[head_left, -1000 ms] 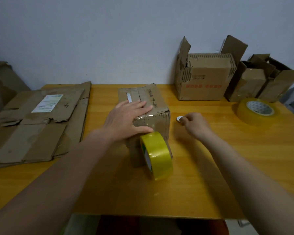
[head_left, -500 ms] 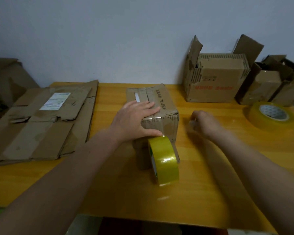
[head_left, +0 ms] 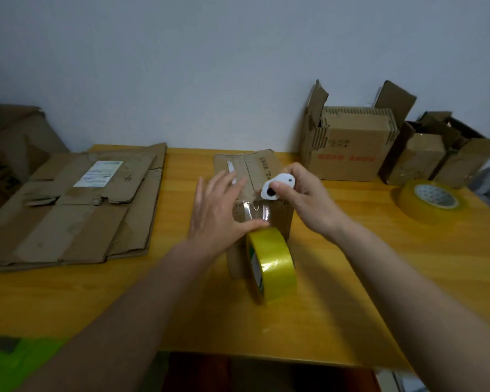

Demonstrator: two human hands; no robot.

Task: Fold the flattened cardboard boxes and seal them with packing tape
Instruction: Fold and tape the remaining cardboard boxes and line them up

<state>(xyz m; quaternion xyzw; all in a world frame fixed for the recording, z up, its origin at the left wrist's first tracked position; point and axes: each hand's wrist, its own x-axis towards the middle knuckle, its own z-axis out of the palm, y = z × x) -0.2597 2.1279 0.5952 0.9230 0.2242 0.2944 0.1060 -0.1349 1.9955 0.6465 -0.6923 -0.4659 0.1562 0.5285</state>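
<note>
We press our flat left hand point(head_left: 219, 210) on the box point(head_left: 262, 168) by the tape roll point(head_left: 272, 264) while our right hand point(head_left: 303, 199) pinches a white cutter point(head_left: 277, 185)

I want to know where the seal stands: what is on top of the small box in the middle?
On the small box lies the left hand, fingers flat, beside a glossy tape strip running to the yellow roll. The right hand holds a white cutter above. The seam under the palm is hidden.
</note>
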